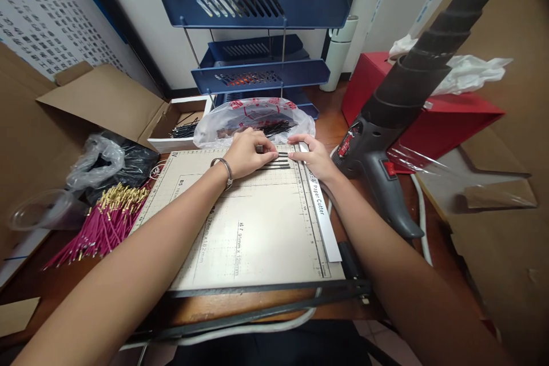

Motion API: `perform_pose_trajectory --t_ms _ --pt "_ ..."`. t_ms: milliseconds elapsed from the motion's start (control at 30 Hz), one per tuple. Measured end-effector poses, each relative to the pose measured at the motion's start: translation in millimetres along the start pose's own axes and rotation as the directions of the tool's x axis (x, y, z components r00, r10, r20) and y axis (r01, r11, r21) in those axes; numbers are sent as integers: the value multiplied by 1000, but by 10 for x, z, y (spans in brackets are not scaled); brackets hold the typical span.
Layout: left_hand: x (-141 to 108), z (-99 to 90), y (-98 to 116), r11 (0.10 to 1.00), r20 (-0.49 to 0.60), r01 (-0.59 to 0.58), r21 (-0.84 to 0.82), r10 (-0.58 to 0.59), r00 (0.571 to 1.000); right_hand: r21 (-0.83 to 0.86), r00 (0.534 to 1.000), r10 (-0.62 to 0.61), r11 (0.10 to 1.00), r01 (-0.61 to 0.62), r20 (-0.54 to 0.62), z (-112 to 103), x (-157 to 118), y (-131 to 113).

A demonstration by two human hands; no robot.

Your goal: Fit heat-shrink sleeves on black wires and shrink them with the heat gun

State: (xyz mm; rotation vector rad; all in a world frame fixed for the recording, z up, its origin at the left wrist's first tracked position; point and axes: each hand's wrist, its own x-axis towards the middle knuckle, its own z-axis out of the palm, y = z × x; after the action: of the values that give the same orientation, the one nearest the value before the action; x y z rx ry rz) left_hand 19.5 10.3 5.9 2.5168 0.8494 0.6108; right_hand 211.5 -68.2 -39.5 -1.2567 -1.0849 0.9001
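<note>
A cream paper cutter board [266,223] with printed size grids lies on the desk, a white ruler strip [326,226] along its right side. Several short black pieces [281,161] lie in a row near the board's far edge. My left hand [249,154] rests over their left ends, its fingers bent and thumb pointing right; what it holds, if anything, is hidden. My right hand [311,155] is at the strip's far end, thumb and forefinger apart, the thumb near the right ends of the pieces.
Behind the board are a plastic bag [257,117] of dark pieces and blue trays [261,75]. A heat gun [386,131] and red box [454,117] stand right. Magenta wires [96,226] and an open carton [107,103] are left. A black blade arm [257,314] crosses the front.
</note>
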Motion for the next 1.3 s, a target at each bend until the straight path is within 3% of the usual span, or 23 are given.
perform_pose_trajectory --t_ms 367,600,1300 --pt "-5 -5 15 1000 -10 0 -18 0 1000 -8 1000 3 1000 -4 -8 6 18 22" --pt "20 13 4 992 -110 115 -43 -119 987 -13 998 26 1000 -27 -56 43 -1 -4" --pt "46 21 11 993 -39 120 -22 -121 992 -61 999 6 998 -8 -44 27 8 -6"
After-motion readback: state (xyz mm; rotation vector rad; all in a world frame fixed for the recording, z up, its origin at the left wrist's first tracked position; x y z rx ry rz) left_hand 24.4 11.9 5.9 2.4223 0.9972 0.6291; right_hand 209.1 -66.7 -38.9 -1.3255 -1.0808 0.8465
